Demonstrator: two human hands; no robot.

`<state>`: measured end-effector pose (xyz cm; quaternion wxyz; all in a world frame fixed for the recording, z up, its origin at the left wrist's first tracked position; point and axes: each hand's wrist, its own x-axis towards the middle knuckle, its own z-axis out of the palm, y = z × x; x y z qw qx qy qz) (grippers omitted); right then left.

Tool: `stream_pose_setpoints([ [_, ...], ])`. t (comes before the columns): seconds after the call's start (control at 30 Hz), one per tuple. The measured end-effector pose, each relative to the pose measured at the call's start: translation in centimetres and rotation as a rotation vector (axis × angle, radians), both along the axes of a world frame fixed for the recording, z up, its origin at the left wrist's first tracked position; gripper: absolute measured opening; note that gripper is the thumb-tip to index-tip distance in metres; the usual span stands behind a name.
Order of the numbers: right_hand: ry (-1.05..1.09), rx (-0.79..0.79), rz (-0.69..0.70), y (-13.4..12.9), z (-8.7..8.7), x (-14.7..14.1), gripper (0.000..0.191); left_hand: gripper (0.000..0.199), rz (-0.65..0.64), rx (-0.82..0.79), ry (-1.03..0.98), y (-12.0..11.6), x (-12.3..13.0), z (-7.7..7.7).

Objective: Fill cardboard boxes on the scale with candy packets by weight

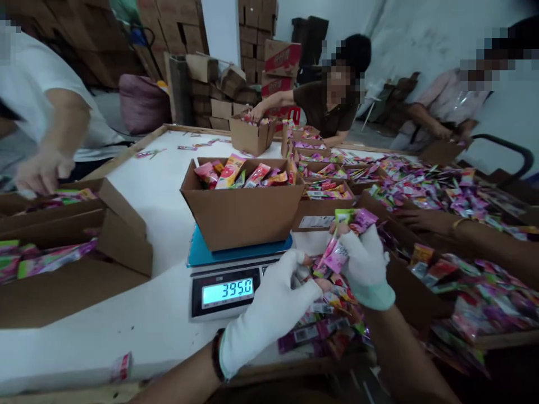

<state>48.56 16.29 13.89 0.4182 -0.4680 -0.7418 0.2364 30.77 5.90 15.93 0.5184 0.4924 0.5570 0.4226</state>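
Observation:
My right hand (367,266), in a white glove with bare fingertips, is closed around a few small candy packets (337,255), pink, purple and green. Beside it is my left hand (280,306), gloved the same way, thumb and fingers apart at the edge of a loose pile of packets (332,331) on the table. An open cardboard box (242,216) filled with packets rests on the blue pan of a digital scale (223,294). The lit display appears to read 395.0.
More open boxes of packets stand at left (126,247) and behind the scale (315,219). A large heap of packets (421,185) covers the table's right side. Three other people work around the table; another person's forearm (475,230) reaches in from the right.

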Motion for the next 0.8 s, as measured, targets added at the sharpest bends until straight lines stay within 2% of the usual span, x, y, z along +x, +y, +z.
stream_pose_setpoints([
  [0.03, 0.042, 0.006, -0.057, -0.1, 0.0, -0.2, 0.055, 0.024, -0.03, 0.03, 0.013, 0.3, 0.0, 0.1],
  [0.1, 0.123, 0.002, -0.15, -0.1, 0.0, -0.5, 0.052, 0.026, -0.072, 0.091, 0.065, 0.4, -0.2, 0.6],
  [0.2, 0.204, -0.02, -0.187, 0.8, 0.3, 0.2, 0.044, 0.028, -0.079, 0.134, 0.192, -0.4, -1.6, 2.8],
  [0.27, 0.234, -0.026, -0.193, 1.8, 0.6, 1.3, 0.039, 0.026, -0.037, 0.217, 0.347, -1.1, -3.7, 5.5],
  [0.4, 0.144, -0.041, -0.073, 3.4, 0.2, 3.5, 0.04, 0.019, 0.083, 0.549, 0.707, -0.6, -9.9, 13.1],
  [0.47, -0.012, -0.085, 0.051, 3.7, -0.6, 4.3, 0.04, 0.024, 0.043, 0.584, 0.981, 0.8, -13.1, 16.4],
  [0.53, -0.22, -0.138, 0.175, 4.0, -1.6, 4.7, 0.049, 0.024, -0.03, 0.532, 1.278, 2.4, -15.4, 18.4],
  [0.57, -0.312, -0.151, 0.227, 4.1, -2.1, 4.8, 0.057, 0.026, -0.035, 0.52, 1.401, 3.2, -16.1, 18.7],
  [0.63, -0.399, -0.138, 0.29, 4.2, -2.6, 4.6, 0.073, 0.036, 0.01, 0.532, 1.549, 4.3, -16.2, 18.1],
  [0.7, -0.341, -0.086, 0.305, 4.5, -2.6, 3.6, 0.075, 0.044, 0.001, 0.516, 1.578, 5.1, -15.0, 16.3],
  [0.8, -0.17, -0.027, 0.29, 5.3, -1.8, 1.2, 0.064, 0.043, -0.119, 0.369, 1.619, 5.4, -12.8, 13.2],
])
